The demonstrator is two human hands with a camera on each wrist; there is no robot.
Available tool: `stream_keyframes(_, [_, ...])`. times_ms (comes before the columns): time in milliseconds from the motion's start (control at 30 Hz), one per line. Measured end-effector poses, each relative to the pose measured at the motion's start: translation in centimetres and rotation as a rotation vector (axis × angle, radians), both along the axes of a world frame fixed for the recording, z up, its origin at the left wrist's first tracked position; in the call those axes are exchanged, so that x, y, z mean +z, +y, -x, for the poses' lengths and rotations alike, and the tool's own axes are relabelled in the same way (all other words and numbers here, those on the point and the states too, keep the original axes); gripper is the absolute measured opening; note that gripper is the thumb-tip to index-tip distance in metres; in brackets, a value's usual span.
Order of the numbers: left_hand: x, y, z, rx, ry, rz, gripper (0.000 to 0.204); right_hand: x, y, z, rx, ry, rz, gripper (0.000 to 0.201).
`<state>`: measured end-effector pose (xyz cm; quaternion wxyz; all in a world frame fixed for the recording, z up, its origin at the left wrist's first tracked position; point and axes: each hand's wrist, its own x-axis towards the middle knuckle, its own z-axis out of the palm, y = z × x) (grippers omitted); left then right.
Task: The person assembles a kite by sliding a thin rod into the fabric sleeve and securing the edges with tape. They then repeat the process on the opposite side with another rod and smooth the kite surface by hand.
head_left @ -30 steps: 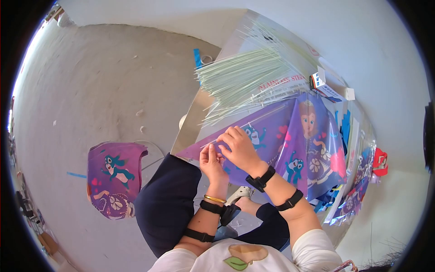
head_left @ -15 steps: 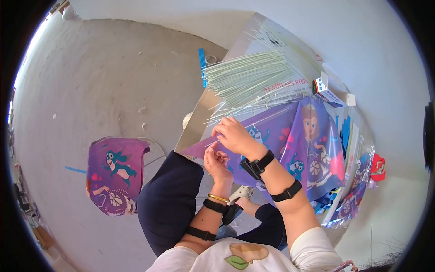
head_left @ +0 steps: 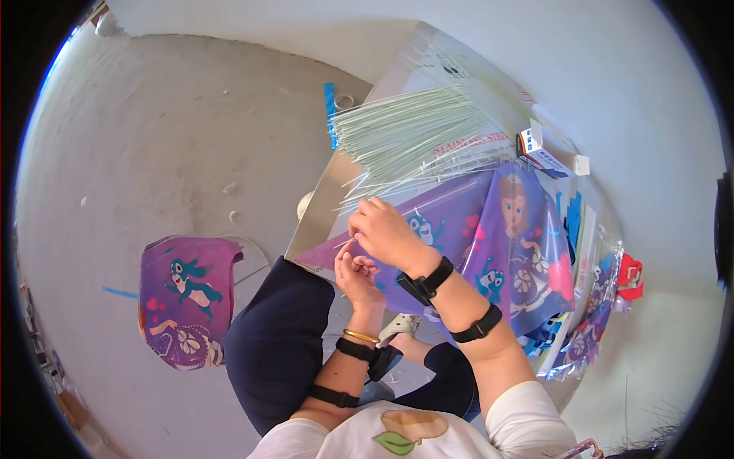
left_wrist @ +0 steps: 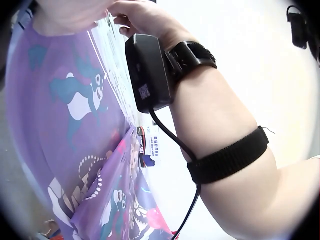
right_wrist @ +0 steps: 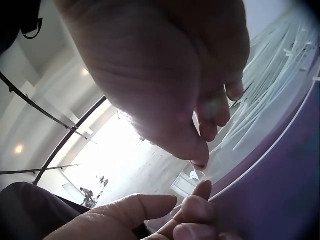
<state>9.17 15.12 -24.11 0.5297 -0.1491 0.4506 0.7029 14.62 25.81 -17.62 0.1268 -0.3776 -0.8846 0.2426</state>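
A purple printed plastic sheet lies on the board, its narrow corner beside the hands. The right hand is above this corner with fingers bent; its thumb and fingertips pinch a small pale piece in the right wrist view. Just below is the left hand, palm up, fingers loosely bent, with no thing visible between thumb and fingers. A thin white stick shows by the fingertips of both hands. The left wrist view shows the sheet and the right forearm.
Many pale thin sticks lie on the board beyond the hands. A small open box stands at right. Another purple printed sheet is at left. Blue strips and a red item are at far right.
The right hand has moved slightly left and up over the left hand, and its fingers have bent more. The left thumb and fingertips have drawn apart and loosened.
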Motion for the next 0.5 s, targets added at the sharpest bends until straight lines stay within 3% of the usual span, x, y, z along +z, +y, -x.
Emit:
stream_keyframes(333, [0.0, -0.3, -0.4, -0.027, 0.068, 0.004, 0.024, 0.4, 0.1, -0.4, 0.001, 0.024, -0.032, 0.004])
stream_keyframes(500, [-0.8, -0.9, -1.5, -0.211, 0.368, -0.172, 0.019, 0.5, 0.2, -0.5, 0.006, 0.014, -0.014, 0.002])
